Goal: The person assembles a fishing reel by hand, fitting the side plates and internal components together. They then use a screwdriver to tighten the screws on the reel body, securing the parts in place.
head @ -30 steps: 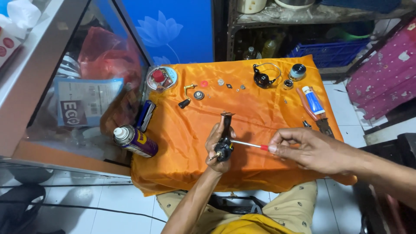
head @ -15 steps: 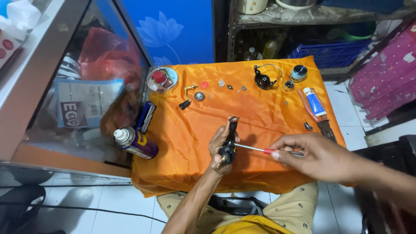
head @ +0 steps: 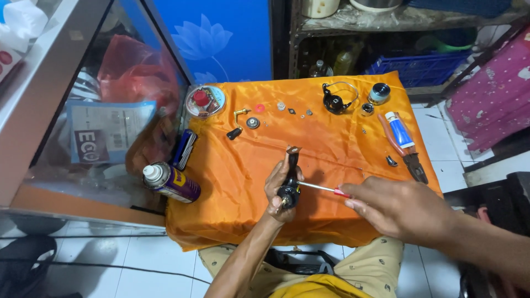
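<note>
Orange cloth (head: pixel 331 149), red-handled screwdriver (head: pixel 326 189)

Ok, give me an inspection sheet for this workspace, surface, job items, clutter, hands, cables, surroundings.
Surface: orange cloth covering a small table, wrinkled.
Job's things: black reel body held upright; red-handled screwdriver with its tip at the body.
Clutter: spray can lying at the left edge, pliers, blue tube, round tin, black bail part, small loose parts along the far side.
Hands: left hand grips the reel body; right hand holds the screwdriver.
Cables: one dark cable on the floor tiles.
Surroundings: glass cabinet left, shelf behind, blue crate.
</note>
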